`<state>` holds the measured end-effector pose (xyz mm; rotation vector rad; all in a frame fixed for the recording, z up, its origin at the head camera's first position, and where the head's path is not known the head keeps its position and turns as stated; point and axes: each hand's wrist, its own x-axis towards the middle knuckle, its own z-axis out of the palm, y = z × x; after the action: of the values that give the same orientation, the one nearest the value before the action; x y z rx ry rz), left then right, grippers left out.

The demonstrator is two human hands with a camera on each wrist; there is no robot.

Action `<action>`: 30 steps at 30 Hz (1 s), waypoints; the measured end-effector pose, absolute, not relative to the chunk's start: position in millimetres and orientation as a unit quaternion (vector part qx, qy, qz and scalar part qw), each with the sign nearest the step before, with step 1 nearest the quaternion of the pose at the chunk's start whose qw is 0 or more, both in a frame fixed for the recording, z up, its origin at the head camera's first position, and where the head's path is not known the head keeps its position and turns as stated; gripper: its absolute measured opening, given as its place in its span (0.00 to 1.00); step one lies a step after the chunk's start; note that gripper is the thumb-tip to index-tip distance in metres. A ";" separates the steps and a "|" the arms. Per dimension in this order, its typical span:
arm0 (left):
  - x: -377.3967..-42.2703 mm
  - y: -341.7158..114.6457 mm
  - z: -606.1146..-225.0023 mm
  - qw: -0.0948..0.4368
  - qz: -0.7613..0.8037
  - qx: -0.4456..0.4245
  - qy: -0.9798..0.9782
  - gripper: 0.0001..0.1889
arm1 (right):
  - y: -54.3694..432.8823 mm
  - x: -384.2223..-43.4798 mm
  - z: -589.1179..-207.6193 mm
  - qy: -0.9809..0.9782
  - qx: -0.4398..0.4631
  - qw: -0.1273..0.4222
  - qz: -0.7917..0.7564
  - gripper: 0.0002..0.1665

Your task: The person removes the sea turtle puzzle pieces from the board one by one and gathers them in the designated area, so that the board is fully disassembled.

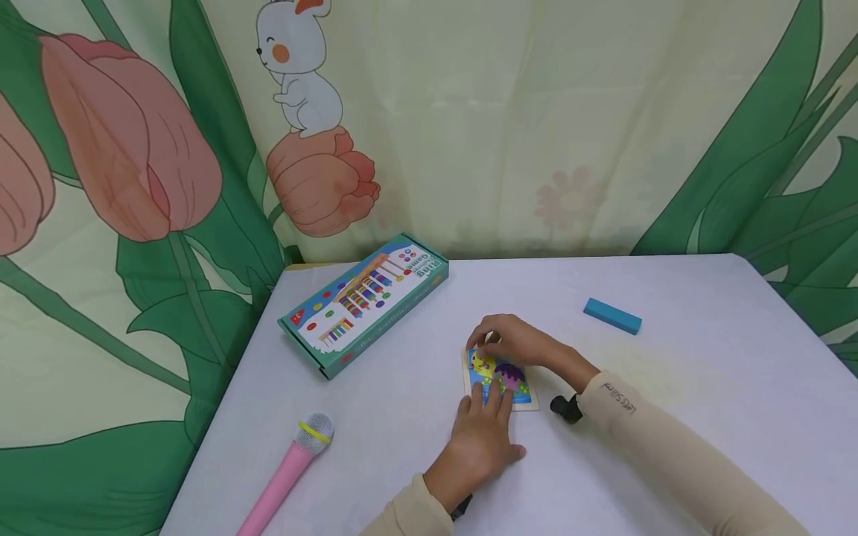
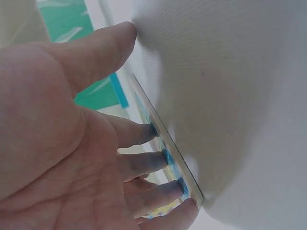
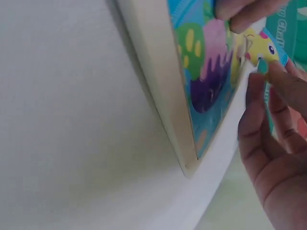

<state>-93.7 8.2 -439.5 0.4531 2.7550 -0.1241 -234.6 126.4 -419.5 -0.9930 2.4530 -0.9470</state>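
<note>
A small wooden-framed picture puzzle (image 1: 511,377) lies flat on the white table, showing a yellow animal and a purple shape on blue. My left hand (image 1: 484,445) rests straight fingers on its near edge, thumb held apart; in the left wrist view the fingertips (image 2: 173,190) touch the picture side. My right hand (image 1: 515,341) is over the far left corner. There, in the right wrist view, its thumb and finger pinch the edge of a puzzle piece (image 3: 263,47) with the yellow animal's face. Part of that corner is hidden behind the fingers.
A green game box (image 1: 365,301) lies at the back left of the table (image 1: 402,447). The pink toy microphone (image 1: 288,476) is at the front left. Toward the back right sits a blue block (image 1: 613,316). A printed curtain (image 1: 469,134) hangs behind.
</note>
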 end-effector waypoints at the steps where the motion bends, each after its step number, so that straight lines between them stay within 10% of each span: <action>1: -93.3 8.0 -438.8 0.175 -0.043 0.159 0.971 0.46 | 128.9 -236.0 -417.6 0.859 -0.344 0.167 -0.340 0.11; 30: -90.5 13.6 -422.8 0.206 -0.024 0.137 0.969 0.46 | 209.4 -259.9 -425.2 0.925 -0.210 0.164 -0.271 0.09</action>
<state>-90.5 13.6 -422.8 0.3807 2.6982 -0.0660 -259.9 209.4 -425.2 -0.5998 2.6361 -0.7739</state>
